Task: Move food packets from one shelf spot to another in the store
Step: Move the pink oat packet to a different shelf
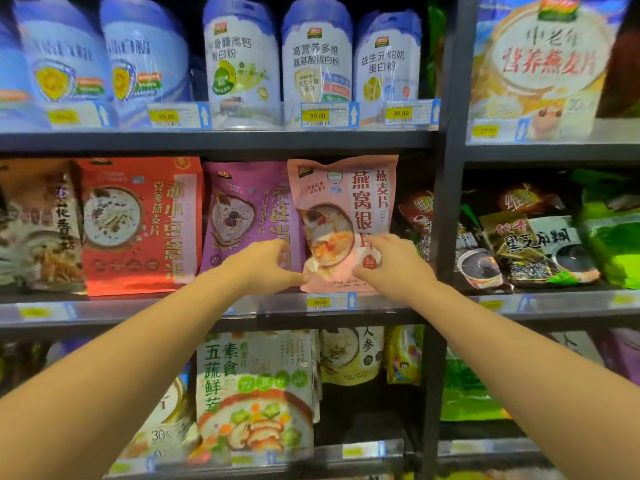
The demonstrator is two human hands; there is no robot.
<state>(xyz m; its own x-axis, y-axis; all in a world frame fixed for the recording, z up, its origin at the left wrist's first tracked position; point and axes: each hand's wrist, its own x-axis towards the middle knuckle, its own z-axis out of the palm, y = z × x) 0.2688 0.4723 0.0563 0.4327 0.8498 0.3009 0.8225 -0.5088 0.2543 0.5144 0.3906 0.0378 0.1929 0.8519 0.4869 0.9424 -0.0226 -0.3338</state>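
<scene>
A pink oatmeal packet [343, 202] stands upright on the middle shelf [173, 308], right of a purple packet [242, 209]. My left hand [266, 265] grips the pink packet's lower left corner with curled fingers. My right hand [388, 261] holds its lower right side, fingers pressed on the front. Both hands cover the bottom part of the packet.
A red packet [142, 223] and a beige packet [38, 223] stand further left. Dark packets [533, 237] and a green bag [613, 230] fill the right bay beyond a black upright post [446, 202]. White-blue cans [315, 60] sit above; vegetable oatmeal packets [252, 389] below.
</scene>
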